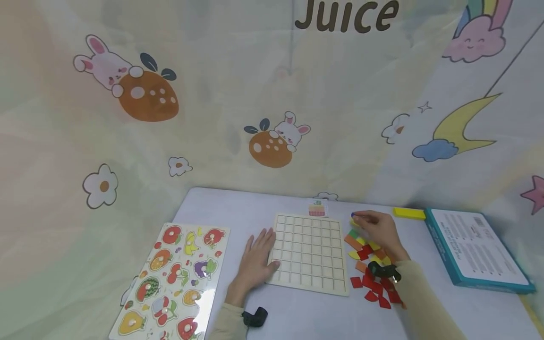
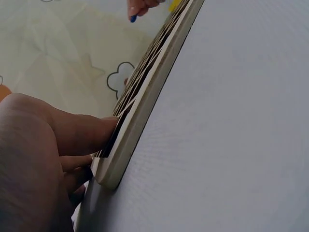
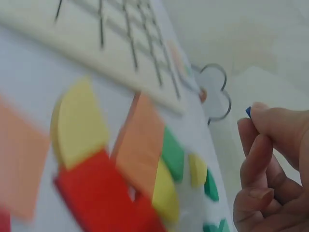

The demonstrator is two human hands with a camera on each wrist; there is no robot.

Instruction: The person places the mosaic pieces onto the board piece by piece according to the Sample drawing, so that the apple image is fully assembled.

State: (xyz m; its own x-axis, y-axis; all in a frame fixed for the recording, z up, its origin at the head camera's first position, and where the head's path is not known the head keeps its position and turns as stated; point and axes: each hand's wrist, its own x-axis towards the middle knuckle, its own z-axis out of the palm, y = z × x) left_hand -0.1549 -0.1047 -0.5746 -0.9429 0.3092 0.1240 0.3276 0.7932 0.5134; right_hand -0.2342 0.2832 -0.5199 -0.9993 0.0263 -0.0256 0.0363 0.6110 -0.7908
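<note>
Head view is showing your left grip (image 1: 256, 259) resting relaxed fingers along the gridded board's (image 1: 310, 255) left edge, probably steadying it. Your right grip (image 1: 378, 232) is pinching a small blue piece (image 3: 248, 112) near the board's far right corner. Loose coloured pieces (image 1: 369, 296) are lying on the desk (image 1: 306, 316) nearby, presumably for easy reach. The fruit board (image 1: 209, 295) is carrying fruit-shaped pieces; the teal box (image 1: 480, 245) is hiding any contents.
</note>
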